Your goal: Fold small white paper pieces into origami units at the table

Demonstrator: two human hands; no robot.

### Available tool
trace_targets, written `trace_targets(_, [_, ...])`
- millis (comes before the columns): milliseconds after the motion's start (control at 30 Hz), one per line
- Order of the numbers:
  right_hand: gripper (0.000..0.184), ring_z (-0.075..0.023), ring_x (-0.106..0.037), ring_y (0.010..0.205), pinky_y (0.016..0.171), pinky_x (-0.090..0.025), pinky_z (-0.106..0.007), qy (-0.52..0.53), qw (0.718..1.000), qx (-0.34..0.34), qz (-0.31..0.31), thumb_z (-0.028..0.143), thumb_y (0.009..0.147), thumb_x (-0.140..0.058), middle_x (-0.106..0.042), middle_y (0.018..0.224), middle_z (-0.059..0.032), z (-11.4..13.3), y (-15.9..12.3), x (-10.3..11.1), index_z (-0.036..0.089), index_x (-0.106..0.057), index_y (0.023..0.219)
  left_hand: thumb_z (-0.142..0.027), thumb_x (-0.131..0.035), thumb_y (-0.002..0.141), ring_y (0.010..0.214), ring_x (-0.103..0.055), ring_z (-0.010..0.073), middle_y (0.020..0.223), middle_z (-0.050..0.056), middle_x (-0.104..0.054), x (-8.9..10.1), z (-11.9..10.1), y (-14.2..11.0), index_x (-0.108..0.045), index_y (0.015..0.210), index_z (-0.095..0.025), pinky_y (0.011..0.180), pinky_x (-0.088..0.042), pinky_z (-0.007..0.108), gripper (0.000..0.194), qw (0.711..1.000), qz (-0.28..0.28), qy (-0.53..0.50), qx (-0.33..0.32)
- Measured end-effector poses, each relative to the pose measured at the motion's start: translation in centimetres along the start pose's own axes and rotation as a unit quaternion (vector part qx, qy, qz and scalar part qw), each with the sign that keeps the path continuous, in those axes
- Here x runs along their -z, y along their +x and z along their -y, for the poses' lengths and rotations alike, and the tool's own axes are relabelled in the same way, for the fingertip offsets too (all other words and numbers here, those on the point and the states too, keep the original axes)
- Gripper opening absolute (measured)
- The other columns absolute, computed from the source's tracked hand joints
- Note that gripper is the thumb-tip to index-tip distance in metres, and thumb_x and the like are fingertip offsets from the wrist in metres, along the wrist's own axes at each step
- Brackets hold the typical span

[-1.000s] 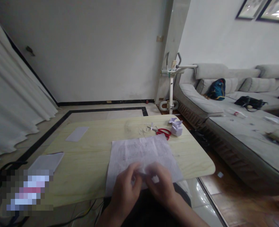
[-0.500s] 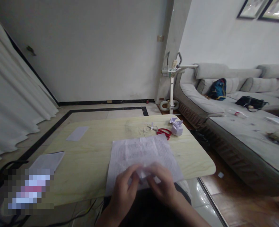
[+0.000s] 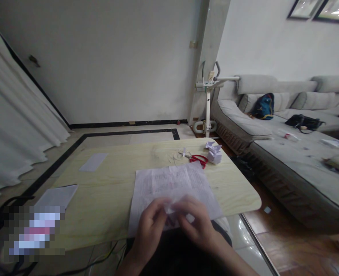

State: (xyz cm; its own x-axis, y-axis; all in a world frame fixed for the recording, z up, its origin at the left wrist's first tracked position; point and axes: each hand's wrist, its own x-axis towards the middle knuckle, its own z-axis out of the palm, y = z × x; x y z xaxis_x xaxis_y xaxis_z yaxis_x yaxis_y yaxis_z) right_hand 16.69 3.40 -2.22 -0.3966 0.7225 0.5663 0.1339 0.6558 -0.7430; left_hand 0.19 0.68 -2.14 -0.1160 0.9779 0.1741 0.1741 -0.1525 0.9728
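Note:
My left hand (image 3: 153, 222) and my right hand (image 3: 195, 218) meet over the near edge of a large printed sheet (image 3: 169, 180). Between their fingertips they pinch a small piece of white paper (image 3: 169, 208), blurred and partly covered by the fingers. The sheet lies flat on the pale wooden table (image 3: 109, 207), creased across its middle. Beyond its far right corner sit red-handled scissors (image 3: 198, 160), blades pointing left. Folded paper pieces (image 3: 214, 153) are bunched just right of the scissors.
Thin scraps (image 3: 175, 156) lie by the scissor blades. A white paper slip (image 3: 93, 162) is at the far left, and a paper stack (image 3: 57, 196) at the left edge. A grey sofa (image 3: 290, 165) stands to the right, an exercise machine (image 3: 208, 103) behind the table.
Both hands stay close together over the sheet, their fingers shifting slightly around the small white paper. The view has moved a little; the things on the table keep their places.

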Motion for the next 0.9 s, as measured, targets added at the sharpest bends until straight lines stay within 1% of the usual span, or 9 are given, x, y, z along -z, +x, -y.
trace_targets(133, [0.026, -0.0152, -0.055, 0.069, 0.061, -0.045, -0.026, -0.003, 0.999, -0.03, -0.016, 0.005, 0.082, -0.052, -0.058, 0.077, -0.0012, -0.1, 0.0, -0.2, 0.021, -0.066, 0.098, -0.032, -0.053, 0.088, 0.064, -0.071, 0.0177, 0.086, 0.005, -0.076, -0.1, -0.2, 0.1, -0.069, 0.095, -0.019, 0.058, -0.059, 0.028, 0.021, 0.999, 0.021, -0.029, 0.016])
trace_targets(233, [0.022, -0.0152, -0.055, 0.069, 0.064, -0.045, -0.027, 0.011, 0.997, -0.077, -0.017, 0.008, 0.083, -0.054, -0.059, 0.077, -0.0008, -0.1, 0.1, -0.2, 0.02, -0.066, 0.096, -0.031, -0.053, 0.089, 0.059, -0.069, 0.0165, 0.078, 0.003, -0.074, 0.0, -0.3, 0.1, -0.069, 0.095, -0.018, 0.056, -0.058, 0.027, 0.022, 0.998, 0.034, -0.038, 0.026])
trace_targets(367, [0.013, -0.0171, -0.06, 0.076, 0.071, -0.048, -0.029, 0.09, 0.981, -0.173, -0.022, 0.019, 0.087, -0.056, -0.066, 0.082, -0.0029, 0.0, 0.7, 0.0, 0.018, -0.068, 0.091, -0.031, -0.051, 0.091, 0.063, -0.069, 0.0169, 0.073, 0.002, -0.073, 0.3, 0.0, 0.1, -0.067, 0.101, -0.017, 0.059, -0.058, 0.027, 0.024, 0.996, 0.061, -0.044, 0.046])
trace_targets(467, [0.016, -0.0148, -0.058, 0.064, 0.059, -0.047, -0.025, 0.17, 0.951, -0.255, -0.028, 0.028, 0.087, -0.059, -0.064, 0.072, -0.001, -0.2, 1.2, 0.1, 0.017, -0.069, 0.086, -0.031, -0.051, 0.092, 0.072, -0.072, 0.018, 0.087, 0.005, -0.075, 0.4, 0.4, 0.0, -0.063, 0.113, -0.017, 0.065, -0.06, 0.028, 0.028, 0.993, 0.092, -0.06, 0.038])
trace_targets(567, [0.019, -0.0117, -0.05, 0.052, 0.051, -0.041, -0.023, 0.225, 0.924, -0.306, -0.044, 0.033, 0.084, -0.062, -0.056, 0.059, 0.0025, -0.8, 1.3, 0.1, 0.015, -0.069, 0.081, -0.024, -0.059, 0.088, 0.088, -0.072, 0.0198, 0.104, 0.006, -0.074, 0.3, 0.8, 0.0, -0.058, 0.125, -0.02, 0.08, -0.059, 0.032, 0.037, 0.994, 0.111, -0.022, -0.003])
trace_targets(633, [0.022, -0.0112, -0.048, 0.05, 0.049, -0.04, -0.022, 0.245, 0.913, -0.322, -0.052, 0.035, 0.084, -0.063, -0.053, 0.055, 0.0035, -1.2, 1.3, 0.1, 0.015, -0.069, 0.079, -0.022, -0.062, 0.085, 0.092, -0.071, 0.0203, 0.104, 0.006, -0.075, 0.3, 0.9, 0.1, -0.06, 0.124, -0.022, 0.084, -0.057, 0.033, 0.038, 0.993, 0.108, 0.032, -0.034])
trace_targets(733, [0.025, -0.0115, -0.048, 0.049, 0.049, -0.04, -0.022, 0.26, 0.906, -0.331, -0.039, 0.037, 0.085, -0.061, -0.052, 0.051, 0.0034, -1.2, 1.4, 0.2, 0.014, -0.07, 0.079, -0.022, -0.062, 0.085, 0.084, -0.072, 0.0201, 0.095, 0.005, -0.077, 0.4, 1.0, 0.4, -0.067, 0.113, -0.022, 0.078, -0.058, 0.032, 0.028, 0.992, 0.082, 0.086, -0.051])
trace_targets(800, [0.026, -0.0117, -0.049, 0.051, 0.05, -0.041, -0.023, 0.261, 0.908, -0.328, -0.02, 0.037, 0.085, -0.062, -0.053, 0.053, 0.0028, -0.9, 1.5, 0.4, 0.013, -0.072, 0.08, -0.024, -0.061, 0.087, 0.075, -0.072, 0.0188, 0.085, 0.003, -0.076, 0.5, 1.1, 0.5, -0.069, 0.106, -0.021, 0.073, -0.058, 0.03, 0.021, 0.993, 0.067, 0.092, -0.043])
trace_targets(900, [0.025, -0.0117, -0.048, 0.052, 0.052, -0.04, -0.023, 0.265, 0.91, -0.318, 0.003, 0.036, 0.084, -0.062, -0.053, 0.054, 0.0028, -0.4, 1.5, 0.8, 0.014, -0.074, 0.086, -0.028, -0.06, 0.088, 0.065, -0.07, 0.0167, 0.072, 0.001, -0.073, 0.6, 1.1, 0.6, -0.069, 0.101, -0.02, 0.066, -0.057, 0.027, 0.018, 0.996, 0.05, 0.068, -0.016])
